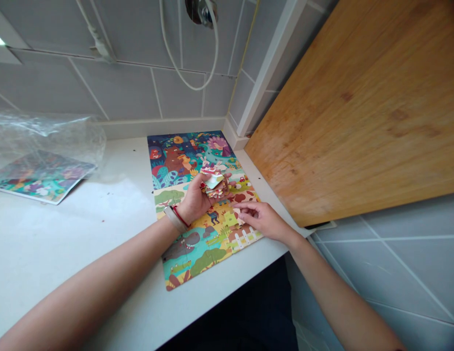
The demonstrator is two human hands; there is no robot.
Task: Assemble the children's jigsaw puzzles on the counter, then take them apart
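Note:
A colourful animal jigsaw puzzle (205,261) lies flat on the white countertop, its joined pieces showing a forest scene at the back and a savanna and water scene in front. Above its middle, my left hand (197,197) is closed around a stack of loose puzzle pieces (215,183), palm up. My right hand (259,218) is at the puzzle's right side, over the part with the white fence. Its thumb and fingers pinch a puzzle piece (240,216) low against the puzzle; whether that piece is seated I cannot tell.
A printed picture sheet (47,178) lies at the left, partly under a clear plastic bag (66,139). A wooden door (358,112) stands close on the right. Behind the countertop (113,243) rises a grey tiled wall (128,87) with a hanging white cable (175,63).

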